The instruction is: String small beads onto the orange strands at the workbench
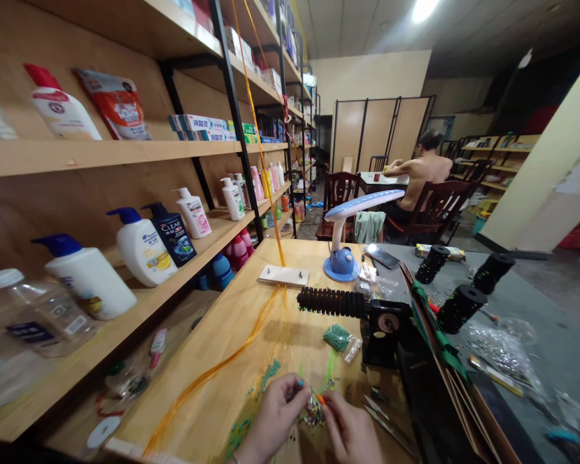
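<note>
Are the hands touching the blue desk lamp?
No, the left hand and right hand work over beads on the wooden bench, far from the lamp.

Your left hand [273,412] and your right hand [350,433] sit low in the view, close together, their backs turned up toward you and angled inward so they nearly meet. The left fingertips [300,385] curl forward in a tight pinch, and the right fingers [329,405] bend in toward them. Your left wrist [239,456] is cut off by the bottom edge.
</note>
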The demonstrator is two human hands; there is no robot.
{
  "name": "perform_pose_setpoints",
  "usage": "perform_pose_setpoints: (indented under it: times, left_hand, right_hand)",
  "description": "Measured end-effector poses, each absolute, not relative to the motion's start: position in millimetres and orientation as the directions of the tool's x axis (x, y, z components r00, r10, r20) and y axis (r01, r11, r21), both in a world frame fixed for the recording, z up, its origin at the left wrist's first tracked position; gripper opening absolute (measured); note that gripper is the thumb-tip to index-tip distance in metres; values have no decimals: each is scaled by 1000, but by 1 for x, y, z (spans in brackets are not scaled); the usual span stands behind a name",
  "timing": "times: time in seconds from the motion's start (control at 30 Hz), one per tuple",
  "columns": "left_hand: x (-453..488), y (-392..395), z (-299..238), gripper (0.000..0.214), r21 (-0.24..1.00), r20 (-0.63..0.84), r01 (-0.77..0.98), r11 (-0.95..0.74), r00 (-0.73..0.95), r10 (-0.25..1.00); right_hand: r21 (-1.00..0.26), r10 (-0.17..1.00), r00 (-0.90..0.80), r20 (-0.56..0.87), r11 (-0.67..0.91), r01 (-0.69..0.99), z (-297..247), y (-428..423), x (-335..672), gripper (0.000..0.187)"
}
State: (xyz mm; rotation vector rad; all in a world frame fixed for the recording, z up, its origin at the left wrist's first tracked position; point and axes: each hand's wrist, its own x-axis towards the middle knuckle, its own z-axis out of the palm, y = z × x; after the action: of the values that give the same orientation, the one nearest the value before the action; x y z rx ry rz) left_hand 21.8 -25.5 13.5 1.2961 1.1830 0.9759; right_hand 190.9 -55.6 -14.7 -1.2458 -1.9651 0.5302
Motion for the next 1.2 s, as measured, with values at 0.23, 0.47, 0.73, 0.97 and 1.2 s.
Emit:
perform_pose_setpoints:
  times: [0.23,0.47,0.73,0.97,1.2]
  left_hand:
    - [22,-24,13,33,991,-119,84,104,194,974]
    - [24,-28,17,35,996,-85,48,77,215,973]
    - [28,-28,28,11,993,-47,121,13,291,956]
    - [25,-30,58,22,876,264,284,-390,395,880]
    - [23,-38,71,25,806,296,327,-494,499,814]
  right_hand:
    - [-726,901,-279,332,433,534,-11,-55,195,31]
    - [-948,968,-211,134,187,257,-14,-55,195,50]
    - [-917,955,-266,132,220,333,-5,-62,208,48]
    - [-755,923,-324,209,363,546,17,-68,221,33]
    - [-704,907,-371,198,395,590,32,-72,224,28]
